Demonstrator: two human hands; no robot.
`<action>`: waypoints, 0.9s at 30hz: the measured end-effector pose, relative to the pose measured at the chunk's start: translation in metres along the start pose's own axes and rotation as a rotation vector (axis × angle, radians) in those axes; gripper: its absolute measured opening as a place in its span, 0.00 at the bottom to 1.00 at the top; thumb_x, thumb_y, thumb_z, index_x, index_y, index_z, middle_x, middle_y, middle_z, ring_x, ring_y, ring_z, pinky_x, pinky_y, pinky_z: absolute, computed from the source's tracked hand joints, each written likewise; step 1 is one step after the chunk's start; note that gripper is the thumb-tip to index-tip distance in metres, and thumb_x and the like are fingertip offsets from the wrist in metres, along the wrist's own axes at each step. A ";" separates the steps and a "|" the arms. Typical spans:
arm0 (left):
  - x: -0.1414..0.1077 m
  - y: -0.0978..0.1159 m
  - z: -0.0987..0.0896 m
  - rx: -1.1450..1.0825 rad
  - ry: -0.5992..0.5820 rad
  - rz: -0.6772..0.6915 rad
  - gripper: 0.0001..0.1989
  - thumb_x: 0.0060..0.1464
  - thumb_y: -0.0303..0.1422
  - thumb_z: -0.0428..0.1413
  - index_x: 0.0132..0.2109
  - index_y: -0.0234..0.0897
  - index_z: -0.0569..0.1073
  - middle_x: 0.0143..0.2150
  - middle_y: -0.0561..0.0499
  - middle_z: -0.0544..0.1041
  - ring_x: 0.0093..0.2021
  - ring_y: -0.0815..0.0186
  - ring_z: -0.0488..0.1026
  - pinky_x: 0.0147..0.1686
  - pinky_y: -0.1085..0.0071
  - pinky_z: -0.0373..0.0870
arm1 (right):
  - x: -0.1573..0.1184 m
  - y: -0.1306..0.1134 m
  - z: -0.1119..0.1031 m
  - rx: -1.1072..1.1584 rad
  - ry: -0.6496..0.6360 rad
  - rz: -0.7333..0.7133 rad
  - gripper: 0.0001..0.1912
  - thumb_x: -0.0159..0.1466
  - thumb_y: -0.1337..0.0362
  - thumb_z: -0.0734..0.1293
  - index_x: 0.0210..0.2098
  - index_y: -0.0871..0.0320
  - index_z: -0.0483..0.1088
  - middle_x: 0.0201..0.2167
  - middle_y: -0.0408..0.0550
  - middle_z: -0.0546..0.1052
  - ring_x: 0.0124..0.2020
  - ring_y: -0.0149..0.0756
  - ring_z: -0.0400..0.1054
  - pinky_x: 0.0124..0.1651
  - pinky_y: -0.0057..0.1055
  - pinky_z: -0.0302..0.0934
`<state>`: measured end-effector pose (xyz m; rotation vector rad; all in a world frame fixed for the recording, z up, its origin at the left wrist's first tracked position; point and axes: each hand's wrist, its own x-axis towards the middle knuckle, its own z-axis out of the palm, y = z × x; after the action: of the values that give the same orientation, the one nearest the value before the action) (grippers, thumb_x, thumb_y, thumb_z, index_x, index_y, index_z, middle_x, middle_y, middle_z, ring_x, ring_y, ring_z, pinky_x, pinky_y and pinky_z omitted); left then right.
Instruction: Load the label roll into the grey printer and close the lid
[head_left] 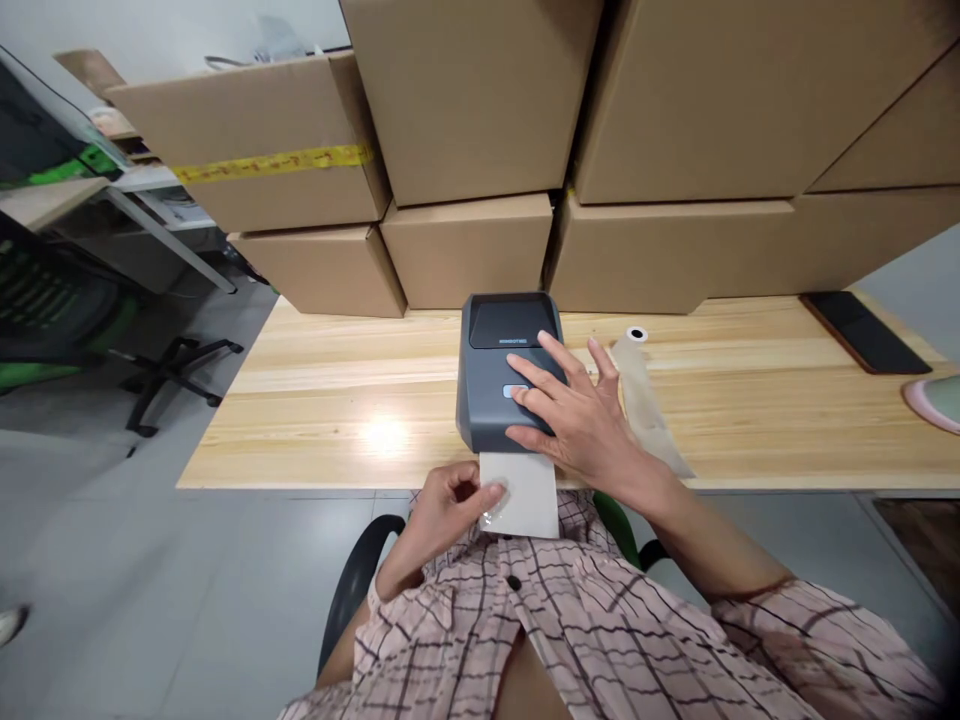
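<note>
A dark grey label printer (491, 400) stands near the front edge of the table. From its front slot a white label sheet (529, 500) sticks out past the edge. My left hand (450, 510) pinches the sheet's left side between thumb and fingers, and a shiny clear patch shows by the thumb. My right hand (577, 410) lies over the printer's top with its fingers spread, one fingertip at the light blue button (513, 391). Just right of that hand, a roll (637, 336) with a pale strip (649, 405) trailing from it lies on the wood.
Stacked cardboard boxes (465, 255) line the back of the wooden table (315, 400). A black phone (866, 332) lies at the right, near a pink-rimmed object (930, 400) cut off by the frame. An office chair (176, 370) stands on the floor at left.
</note>
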<state>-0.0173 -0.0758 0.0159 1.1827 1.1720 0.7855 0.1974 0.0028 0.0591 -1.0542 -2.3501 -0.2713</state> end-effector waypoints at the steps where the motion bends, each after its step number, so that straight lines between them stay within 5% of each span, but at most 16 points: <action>1: 0.001 0.000 -0.003 0.028 0.046 0.024 0.21 0.58 0.47 0.63 0.28 0.34 0.74 0.23 0.55 0.69 0.26 0.71 0.63 0.29 0.73 0.60 | 0.000 0.001 0.001 0.004 -0.012 -0.007 0.21 0.75 0.45 0.57 0.48 0.49 0.76 0.64 0.44 0.76 0.74 0.51 0.54 0.76 0.57 0.33; 4: 0.004 -0.003 -0.012 0.072 0.326 0.209 0.22 0.63 0.47 0.59 0.27 0.36 0.71 0.24 0.55 0.67 0.26 0.71 0.63 0.28 0.72 0.61 | -0.007 0.000 0.007 0.060 0.006 0.040 0.24 0.74 0.41 0.57 0.52 0.49 0.74 0.67 0.45 0.73 0.75 0.51 0.53 0.76 0.59 0.34; 7: 0.014 -0.004 -0.015 0.133 0.529 0.440 0.17 0.67 0.46 0.55 0.53 0.41 0.77 0.54 0.46 0.79 0.52 0.61 0.76 0.51 0.65 0.72 | -0.029 -0.004 0.018 0.213 0.108 0.220 0.29 0.72 0.38 0.56 0.61 0.47 0.69 0.73 0.49 0.64 0.76 0.52 0.51 0.76 0.63 0.38; 10: 0.026 -0.008 -0.009 0.183 0.399 0.463 0.29 0.70 0.46 0.49 0.75 0.51 0.58 0.79 0.48 0.54 0.78 0.56 0.51 0.75 0.54 0.51 | -0.056 -0.009 0.034 0.426 0.168 0.468 0.35 0.73 0.37 0.52 0.73 0.44 0.55 0.77 0.50 0.56 0.78 0.52 0.46 0.75 0.66 0.42; 13: 0.034 -0.015 0.000 0.181 0.330 0.471 0.33 0.72 0.48 0.46 0.78 0.50 0.49 0.81 0.50 0.44 0.81 0.56 0.38 0.78 0.52 0.38 | -0.073 -0.013 0.045 0.564 0.142 0.551 0.37 0.73 0.38 0.51 0.77 0.40 0.41 0.77 0.50 0.54 0.79 0.52 0.43 0.74 0.67 0.44; 16: 0.037 -0.015 0.000 0.210 0.372 0.522 0.34 0.71 0.52 0.43 0.78 0.49 0.51 0.81 0.49 0.42 0.81 0.52 0.35 0.78 0.49 0.39 | -0.074 -0.013 0.041 0.591 0.122 0.542 0.40 0.72 0.35 0.49 0.77 0.41 0.41 0.78 0.50 0.53 0.79 0.53 0.43 0.75 0.66 0.44; 21: 0.055 0.017 -0.018 0.270 0.417 0.630 0.36 0.68 0.59 0.41 0.75 0.50 0.60 0.80 0.50 0.51 0.80 0.50 0.42 0.78 0.47 0.39 | -0.038 0.004 0.005 0.485 0.105 0.469 0.44 0.70 0.32 0.44 0.77 0.45 0.44 0.78 0.54 0.53 0.78 0.56 0.46 0.75 0.65 0.45; 27: 0.105 0.065 -0.042 0.054 0.334 0.761 0.31 0.69 0.54 0.45 0.72 0.46 0.65 0.75 0.47 0.64 0.77 0.53 0.56 0.76 0.52 0.51 | 0.057 0.054 -0.020 0.337 0.187 0.318 0.43 0.71 0.34 0.46 0.78 0.49 0.38 0.77 0.57 0.53 0.78 0.55 0.46 0.75 0.63 0.46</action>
<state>-0.0235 0.0491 0.0524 1.6084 0.9962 1.5775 0.2144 0.0668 0.1052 -1.1549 -1.9399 0.1366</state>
